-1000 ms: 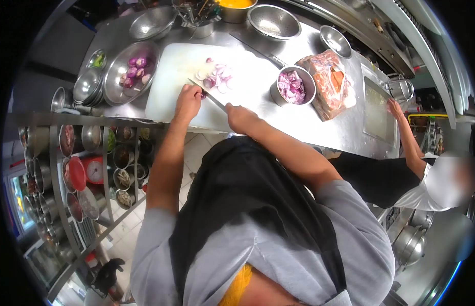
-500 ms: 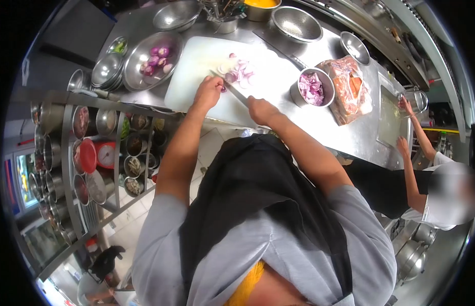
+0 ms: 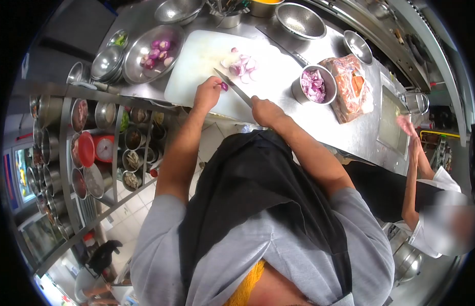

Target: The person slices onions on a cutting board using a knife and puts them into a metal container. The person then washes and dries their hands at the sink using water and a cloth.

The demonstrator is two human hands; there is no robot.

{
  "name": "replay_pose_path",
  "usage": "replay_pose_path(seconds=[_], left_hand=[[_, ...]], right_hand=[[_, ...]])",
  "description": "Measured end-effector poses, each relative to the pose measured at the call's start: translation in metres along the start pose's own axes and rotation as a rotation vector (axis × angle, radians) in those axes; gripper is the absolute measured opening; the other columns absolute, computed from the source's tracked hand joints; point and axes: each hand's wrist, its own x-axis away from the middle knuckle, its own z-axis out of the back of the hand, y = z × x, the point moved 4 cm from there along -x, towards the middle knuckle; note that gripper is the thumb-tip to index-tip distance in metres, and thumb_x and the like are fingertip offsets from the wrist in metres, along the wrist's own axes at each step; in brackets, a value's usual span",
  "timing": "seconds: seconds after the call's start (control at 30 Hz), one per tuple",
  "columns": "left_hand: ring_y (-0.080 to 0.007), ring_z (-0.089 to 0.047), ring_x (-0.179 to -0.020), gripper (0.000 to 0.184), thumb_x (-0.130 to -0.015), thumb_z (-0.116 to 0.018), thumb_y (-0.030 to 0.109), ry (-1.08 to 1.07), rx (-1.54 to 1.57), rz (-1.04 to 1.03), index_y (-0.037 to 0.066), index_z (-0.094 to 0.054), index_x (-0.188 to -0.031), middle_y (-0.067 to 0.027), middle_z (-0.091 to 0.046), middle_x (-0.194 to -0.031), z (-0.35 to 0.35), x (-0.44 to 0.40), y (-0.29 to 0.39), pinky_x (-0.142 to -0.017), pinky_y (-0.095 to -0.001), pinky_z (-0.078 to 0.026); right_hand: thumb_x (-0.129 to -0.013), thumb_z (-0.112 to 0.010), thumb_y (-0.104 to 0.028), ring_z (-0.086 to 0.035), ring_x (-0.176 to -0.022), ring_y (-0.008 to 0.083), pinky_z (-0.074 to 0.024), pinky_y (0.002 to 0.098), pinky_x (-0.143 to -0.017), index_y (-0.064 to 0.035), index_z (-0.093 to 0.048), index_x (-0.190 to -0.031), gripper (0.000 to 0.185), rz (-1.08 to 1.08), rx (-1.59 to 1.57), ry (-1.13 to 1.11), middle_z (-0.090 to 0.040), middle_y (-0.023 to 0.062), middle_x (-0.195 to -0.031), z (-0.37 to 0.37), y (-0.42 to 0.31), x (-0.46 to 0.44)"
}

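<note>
On the white cutting board (image 3: pixel 189 66), my left hand (image 3: pixel 208 95) pinches a small purple onion piece (image 3: pixel 224 86) at its fingertips. My right hand (image 3: pixel 268 112) is wrapped round the handle of a kitchen knife (image 3: pixel 236 90). Its blade slants up and left across the board, just right of the onion piece. Beyond the blade lies a loose heap of sliced onion (image 3: pixel 242 66). To the left, a steel bowl (image 3: pixel 129 71) holds several peeled purple onions (image 3: pixel 157 55). A steel saucepan (image 3: pixel 296 94) with cut onion (image 3: pixel 313 85) stands to the right.
A plastic-wrapped block of meat (image 3: pixel 352 92) lies beside the saucepan. Steel bowls (image 3: pixel 298 21) line the back of the counter. At the right, a co-worker (image 3: pixel 426 199) stands near a sunken basin (image 3: pixel 393 120). Shelves with filled containers (image 3: pixel 133 137) run below at left.
The onion piece at my left fingertips shows more fully, with the blade now apart from it to the right. The co-worker's hands have come together.
</note>
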Motion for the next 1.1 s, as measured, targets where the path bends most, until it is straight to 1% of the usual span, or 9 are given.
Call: replay_pose_path(seconds=[0.07, 0.17, 0.2, 0.27, 0.5, 0.7, 0.77, 0.9, 1.1], left_hand=[[-0.0245, -0.068, -0.077, 0.013, -0.089, -0.064, 0.008, 0.051, -0.101, -0.296, 0.002, -0.063, -0.101, -0.0126, -0.071, -0.089, 0.005, 0.007, 0.015, -0.073, -0.035, -0.054], [-0.0241, -0.067, -0.078, 0.011, -0.089, -0.063, 0.005, -0.005, -0.21, -0.383, 0.003, -0.065, -0.1, -0.012, -0.07, -0.09, 0.014, 0.01, 0.032, -0.073, -0.0354, -0.053], [-0.0241, -0.067, -0.078, 0.011, -0.089, -0.063, 0.005, -0.004, -0.209, -0.381, 0.003, -0.065, -0.1, -0.012, -0.07, -0.09, 0.017, 0.009, 0.034, -0.073, -0.0354, -0.053], [-0.0329, -0.065, -0.081, 0.008, -0.087, -0.063, 0.005, -0.045, -0.169, -0.369, 0.005, -0.063, -0.095, -0.0148, -0.067, -0.087, 0.017, 0.01, 0.036, -0.073, -0.0412, -0.051], [-0.0314, -0.065, -0.08, 0.009, -0.087, -0.065, 0.005, -0.097, -0.179, -0.32, 0.005, -0.064, -0.095, -0.0144, -0.068, -0.088, 0.018, 0.006, 0.034, -0.073, -0.0395, -0.051], [-0.0325, -0.065, -0.081, 0.008, -0.087, -0.065, 0.004, -0.075, -0.099, -0.298, 0.005, -0.064, -0.095, -0.0144, -0.067, -0.088, 0.02, 0.011, 0.032, -0.073, -0.0408, -0.051], [-0.0337, -0.065, -0.082, 0.008, -0.087, -0.065, 0.004, -0.06, -0.146, -0.375, 0.005, -0.064, -0.095, -0.0148, -0.067, -0.088, 0.02, 0.009, 0.032, -0.073, -0.0415, -0.051], [-0.0344, -0.065, -0.082, 0.008, -0.086, -0.065, 0.004, -0.056, -0.138, -0.374, 0.005, -0.064, -0.094, -0.0151, -0.067, -0.089, 0.018, 0.01, 0.027, -0.074, -0.0415, -0.051], [-0.035, -0.065, -0.084, 0.009, -0.086, -0.065, 0.005, -0.076, -0.117, -0.403, 0.005, -0.065, -0.095, -0.0155, -0.068, -0.09, 0.017, 0.005, 0.029, -0.075, -0.0418, -0.052]], right_hand=[[-0.092, -0.041, -0.007, -0.066, -0.101, 0.0444, -0.05, 0.0528, -0.091, 0.0026, -0.054, -0.115, 0.028, 0.016, 0.02, -0.011, -0.067, 0.0306, -0.101, 0.011, -0.009, 0.011], [-0.093, -0.041, -0.007, -0.066, -0.1, 0.0439, -0.0508, 0.0528, -0.089, 0.0023, -0.054, -0.114, 0.027, 0.033, 0.062, -0.009, -0.068, 0.0297, -0.101, 0.015, -0.018, 0.025], [-0.093, -0.041, -0.007, -0.067, -0.099, 0.0437, -0.0512, 0.053, -0.088, 0.0022, -0.054, -0.114, 0.026, 0.037, 0.085, 0.006, -0.068, 0.0289, -0.101, 0.015, -0.02, 0.027], [-0.094, -0.041, -0.007, -0.067, -0.097, 0.0436, -0.0517, 0.0532, -0.087, 0.0021, -0.055, -0.113, 0.026, 0.044, 0.059, 0.016, -0.068, 0.0286, -0.1, -0.011, -0.008, 0.006], [-0.093, -0.042, -0.007, -0.068, -0.096, 0.0443, -0.0522, 0.0535, -0.086, 0.001, -0.054, -0.113, 0.024, 0.061, 0.052, 0.011, -0.068, 0.0299, -0.098, 0.01, -0.022, 0.009], [-0.093, -0.042, -0.007, -0.068, -0.096, 0.0434, -0.0525, 0.0522, -0.085, 0.0008, -0.055, -0.112, 0.024, 0.047, 0.033, 0.033, -0.068, 0.029, -0.1, -0.001, -0.023, -0.004], [-0.094, -0.041, -0.008, -0.067, -0.097, 0.0429, -0.0522, 0.0522, -0.086, 0.0008, -0.055, -0.112, 0.025, 0.017, 0.063, -0.004, -0.068, 0.0288, -0.1, 0.013, -0.03, 0.011], [-0.094, -0.041, -0.011, -0.067, -0.098, 0.0433, -0.0517, 0.0524, -0.087, 0.0011, -0.055, -0.116, 0.029, -0.001, 0.032, 0.018, -0.068, 0.0281, -0.101, -0.019, -0.02, 0.001], [-0.093, -0.042, -0.01, -0.066, -0.1, 0.0439, -0.0513, 0.0531, -0.088, 0.001, -0.054, -0.116, 0.028, 0.009, 0.042, 0.022, -0.068, 0.0295, -0.101, -0.015, -0.02, -0.006]])
